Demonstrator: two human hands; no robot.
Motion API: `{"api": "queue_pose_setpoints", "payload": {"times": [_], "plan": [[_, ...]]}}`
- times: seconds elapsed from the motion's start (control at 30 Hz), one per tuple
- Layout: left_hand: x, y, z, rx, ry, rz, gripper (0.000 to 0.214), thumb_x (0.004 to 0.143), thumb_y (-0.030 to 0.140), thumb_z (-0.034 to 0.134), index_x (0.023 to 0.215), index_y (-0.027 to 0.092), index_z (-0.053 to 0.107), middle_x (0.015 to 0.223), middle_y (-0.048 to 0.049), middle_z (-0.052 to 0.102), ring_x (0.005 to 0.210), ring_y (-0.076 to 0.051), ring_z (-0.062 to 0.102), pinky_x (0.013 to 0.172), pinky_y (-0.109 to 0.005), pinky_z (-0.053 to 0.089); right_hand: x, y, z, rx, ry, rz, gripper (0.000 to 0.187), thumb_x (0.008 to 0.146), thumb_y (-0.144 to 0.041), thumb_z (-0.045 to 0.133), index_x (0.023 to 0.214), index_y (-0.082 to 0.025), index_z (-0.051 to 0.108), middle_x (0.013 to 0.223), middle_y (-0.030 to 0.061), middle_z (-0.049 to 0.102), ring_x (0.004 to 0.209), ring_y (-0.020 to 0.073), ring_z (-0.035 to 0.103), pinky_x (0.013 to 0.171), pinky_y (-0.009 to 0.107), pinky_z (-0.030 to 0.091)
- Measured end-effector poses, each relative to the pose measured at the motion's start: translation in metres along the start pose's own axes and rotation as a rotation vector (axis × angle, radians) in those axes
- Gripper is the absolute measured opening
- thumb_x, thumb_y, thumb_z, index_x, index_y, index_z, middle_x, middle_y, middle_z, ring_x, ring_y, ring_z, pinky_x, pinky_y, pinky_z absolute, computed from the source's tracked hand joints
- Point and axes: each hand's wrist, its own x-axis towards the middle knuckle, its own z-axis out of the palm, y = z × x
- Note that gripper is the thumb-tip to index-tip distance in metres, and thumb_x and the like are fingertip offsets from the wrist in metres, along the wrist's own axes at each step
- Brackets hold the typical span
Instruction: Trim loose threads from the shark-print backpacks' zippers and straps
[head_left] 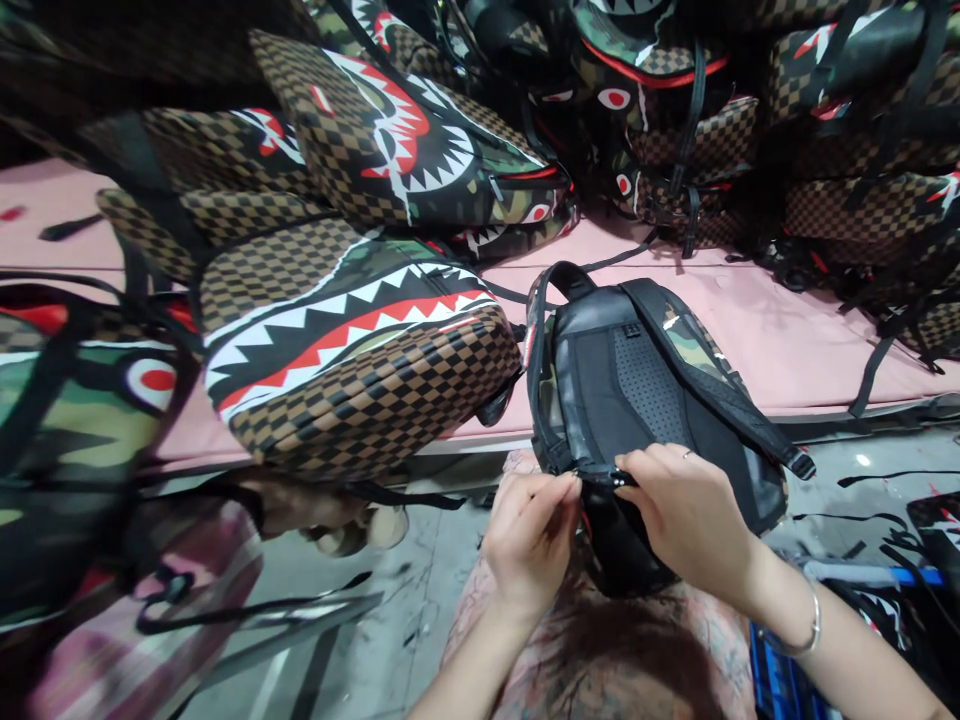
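A black backpack (652, 370) with a padded mesh back panel leans on the table edge and my lap, its straps facing up. At its lower edge, my left hand (529, 540) pinches the left end of a black strap (598, 474). Closed on the same strap a little to the right is my right hand (679, 510), which wears a ring and a bracelet. Between the two sets of fingertips a short piece of the strap shows. The other shoulder strap (720, 395) ends in a black buckle on the right side.
Checkered and camouflage backpacks with shark teeth, one nearby (360, 340), are piled on the pink table (787, 330). More hang at the left, beside another person in pink plaid (165, 630). A blue crate (784, 670) stands on the floor at lower right.
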Motion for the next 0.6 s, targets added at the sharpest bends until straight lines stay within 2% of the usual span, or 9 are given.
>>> {"api": "queue_pose_setpoints", "payload": {"times": [0.13, 0.3, 0.43, 0.6], "plan": [[-0.002, -0.007, 0.001, 0.052, -0.009, 0.106, 0.020, 0.067, 0.013, 0.066, 0.078, 0.029, 0.072, 0.063, -0.0024, 0.065, 0.061, -0.016, 0.053, 0.065, -0.028, 0.039, 0.007, 0.013, -0.007, 0.059, -0.054, -0.064, 0.004, 0.085, -0.021, 0.052, 0.082, -0.020, 0.054, 0.074, 0.0030, 0.059, 0.073, 0.0179, 0.053, 0.065, 0.028, 0.036], [-0.002, -0.012, 0.002, 0.067, -0.026, 0.150, 0.022, 0.068, 0.012, 0.065, 0.081, 0.028, 0.071, 0.063, -0.0023, 0.065, 0.062, -0.016, 0.053, 0.065, -0.029, 0.040, 0.016, 0.028, -0.010, 0.169, -0.138, -0.129, 0.011, 0.088, -0.028, 0.049, 0.087, -0.019, 0.055, 0.076, 0.0021, 0.061, 0.076, 0.0162, 0.056, 0.067, 0.026, 0.038], [-0.001, -0.014, 0.002, 0.106, -0.017, 0.220, 0.026, 0.067, 0.009, 0.064, 0.084, 0.028, 0.070, 0.065, -0.0023, 0.065, 0.063, -0.016, 0.054, 0.065, -0.028, 0.039, 0.018, 0.031, -0.009, 0.172, -0.136, -0.114, 0.011, 0.088, -0.027, 0.049, 0.087, -0.019, 0.056, 0.077, 0.0022, 0.062, 0.077, 0.0161, 0.056, 0.068, 0.026, 0.038], [0.003, -0.017, -0.001, 0.247, -0.043, 0.400, 0.030, 0.066, 0.006, 0.065, 0.086, 0.029, 0.070, 0.065, -0.0024, 0.066, 0.064, -0.017, 0.056, 0.066, -0.028, 0.037, 0.020, 0.031, -0.011, 0.195, -0.170, -0.080, 0.005, 0.085, -0.024, 0.054, 0.086, -0.019, 0.056, 0.078, 0.0010, 0.063, 0.075, 0.0160, 0.057, 0.066, 0.025, 0.037]]}}
